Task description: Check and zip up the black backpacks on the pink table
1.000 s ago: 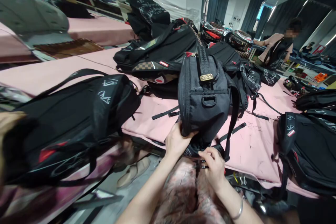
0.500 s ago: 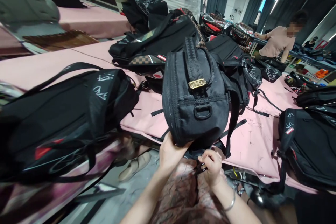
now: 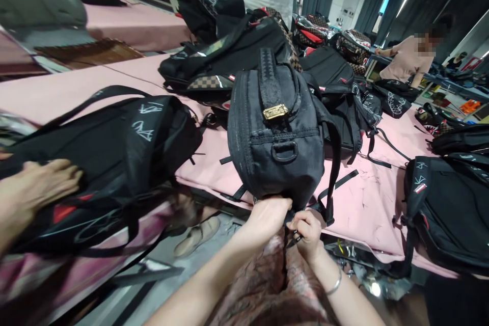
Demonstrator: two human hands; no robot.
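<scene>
A black backpack (image 3: pixel 278 173) stands on the pink-covered table in front of me, with a top handle, a gold metal plate and a D-ring loop facing me. My left hand (image 3: pixel 269 214) is closed at its lower near edge, the fingertips partly hidden against the fabric. Just to the right, my right hand (image 3: pixel 307 232) is curled in a fist around a small dark tool (image 3: pixel 295 237); only a bit of it shows, so its kind is unclear. Both hands are close together at the bag's base. A black strap hangs down the bag's right side.
Another person's hand (image 3: pixel 49 183) rests on a black backpack (image 3: pixel 103 137) at left. More backpacks (image 3: pixel 237 56) are piled behind, and one (image 3: pixel 451 209) lies at right. Loose threads lie on the pink table cover (image 3: pixel 367 214). A co-worker (image 3: pixel 408 56) stands at the back right.
My left hand has moved right from the bag's lower left side to beneath its middle, near my right hand. The bag has shifted slightly left. Another person's hand has appeared at left.
</scene>
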